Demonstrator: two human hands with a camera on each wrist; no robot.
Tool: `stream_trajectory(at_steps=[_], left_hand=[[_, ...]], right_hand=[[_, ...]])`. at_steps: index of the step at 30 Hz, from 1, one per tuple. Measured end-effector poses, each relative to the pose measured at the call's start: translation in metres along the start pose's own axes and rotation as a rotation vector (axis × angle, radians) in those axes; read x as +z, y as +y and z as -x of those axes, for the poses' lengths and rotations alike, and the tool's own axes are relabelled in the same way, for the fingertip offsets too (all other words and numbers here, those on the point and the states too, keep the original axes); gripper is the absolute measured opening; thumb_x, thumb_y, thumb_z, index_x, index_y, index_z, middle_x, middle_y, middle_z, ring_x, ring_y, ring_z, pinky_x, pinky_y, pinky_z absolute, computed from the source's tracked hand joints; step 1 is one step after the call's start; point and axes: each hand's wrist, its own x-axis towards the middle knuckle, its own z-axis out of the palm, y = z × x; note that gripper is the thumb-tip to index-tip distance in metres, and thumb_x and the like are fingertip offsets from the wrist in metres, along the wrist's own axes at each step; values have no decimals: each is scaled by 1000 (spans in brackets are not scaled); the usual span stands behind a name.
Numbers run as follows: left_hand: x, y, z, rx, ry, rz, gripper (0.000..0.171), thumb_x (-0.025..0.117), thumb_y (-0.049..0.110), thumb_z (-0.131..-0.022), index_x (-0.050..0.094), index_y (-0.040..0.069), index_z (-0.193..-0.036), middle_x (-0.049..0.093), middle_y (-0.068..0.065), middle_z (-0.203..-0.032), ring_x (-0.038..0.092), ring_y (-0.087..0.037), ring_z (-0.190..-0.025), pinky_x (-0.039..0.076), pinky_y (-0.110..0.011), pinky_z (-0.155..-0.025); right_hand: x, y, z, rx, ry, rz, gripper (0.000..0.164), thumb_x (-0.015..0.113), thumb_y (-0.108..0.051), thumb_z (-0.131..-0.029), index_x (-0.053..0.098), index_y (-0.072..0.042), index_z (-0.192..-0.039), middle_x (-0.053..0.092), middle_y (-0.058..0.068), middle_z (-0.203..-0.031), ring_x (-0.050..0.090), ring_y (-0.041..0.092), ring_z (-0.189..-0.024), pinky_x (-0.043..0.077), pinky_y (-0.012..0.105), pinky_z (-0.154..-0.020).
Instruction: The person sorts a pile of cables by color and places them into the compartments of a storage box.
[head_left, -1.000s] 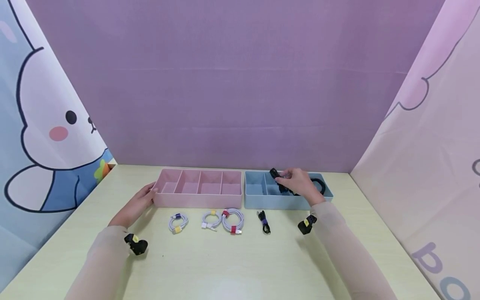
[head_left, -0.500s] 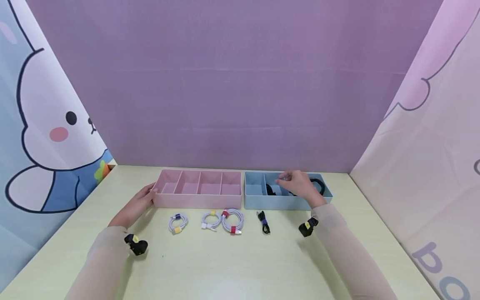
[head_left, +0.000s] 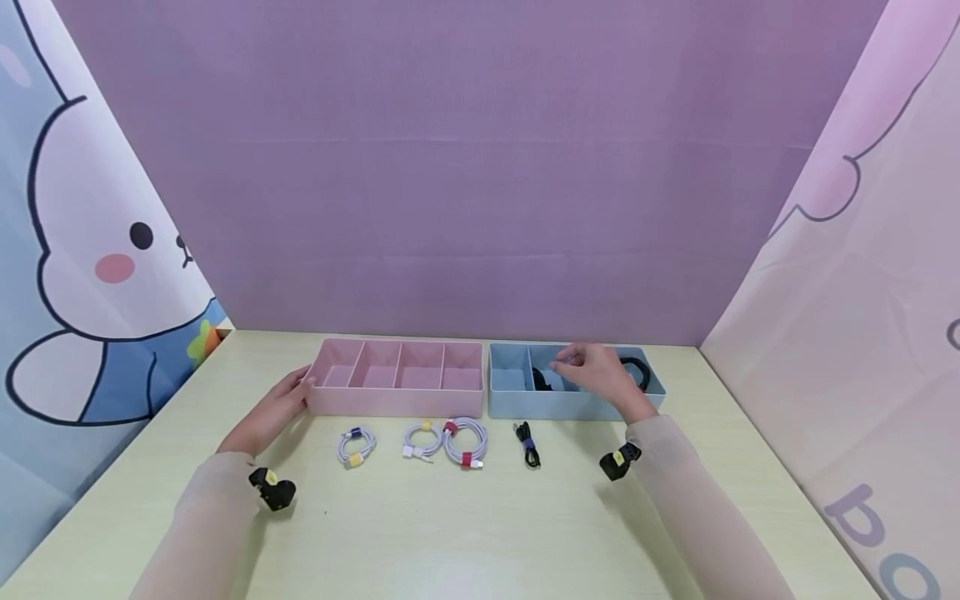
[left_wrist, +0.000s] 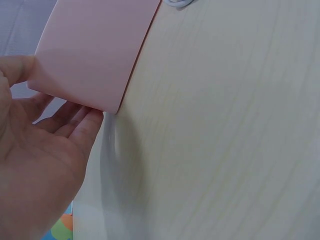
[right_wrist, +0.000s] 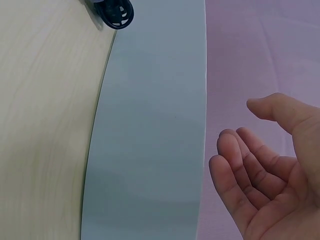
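My left hand (head_left: 272,410) holds the left end of a pink divided box (head_left: 397,402). In the left wrist view its thumb is at the rim and its fingers lie against the end wall (left_wrist: 75,97). Over a blue divided box (head_left: 555,406), my right hand (head_left: 597,371) hovers with nothing in it; the right wrist view shows thumb and fingers apart, loosely bent. Below the fingertips, a black cable (head_left: 541,380) lies in the second compartment from the left. Another thick black cable loop (head_left: 639,369) sticks up at the right end, partly hidden by the hand.
On the table (head_left: 420,533), in front of the boxes, lie a coiled white cable (head_left: 356,447), two more white coils (head_left: 422,441) side by side, one with red ties (head_left: 467,458), and a small bundled black cable (head_left: 528,445). A purple backdrop (head_left: 480,183) stands behind.
My right hand has let go of the black cable, which dropped into the blue box's second compartment. The hand stays over the box, slightly lower. The left hand has not moved.
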Motion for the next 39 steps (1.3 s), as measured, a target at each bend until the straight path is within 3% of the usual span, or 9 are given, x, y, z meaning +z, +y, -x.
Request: stream_trajectory(at_steps=[13, 19, 28, 39], left_hand=[[2, 0, -3, -11, 3, 4, 83, 30, 62, -103, -1, 12, -162, 2, -23, -165, 8, -47, -149, 15, -64, -117], [2, 0, -2, -16, -4, -1, 83, 29, 63, -103, -1, 13, -162, 1, -23, -165, 7, -48, -149, 14, -66, -116], [3, 0, -4, -24, 1, 9, 82, 29, 61, -104, -1, 12, -162, 3, -23, -165, 9, -46, -149, 16, -63, -117], [2, 1, 0, -19, 0, -3, 82, 29, 62, -104, -1, 13, -162, 2, -23, -165, 7, -47, -149, 15, -66, -116]], right_hand=[[3, 1, 4, -8, -42, -58, 26, 68, -30, -97, 71, -11, -114, 71, 5, -98, 67, 34, -94, 55, 40, -73], [3, -1, 8, -13, -40, -24, 26, 69, -30, -96, 71, -11, -113, 72, 6, -98, 67, 30, -91, 55, 42, -75], [5, -1, 14, -22, -50, -13, 25, 68, -33, -96, 72, -13, -112, 70, -1, -96, 64, 16, -84, 56, 39, -75], [6, -3, 25, -52, -51, -7, 24, 70, -32, -96, 72, -12, -109, 69, -2, -92, 64, 14, -81, 55, 36, -71]])
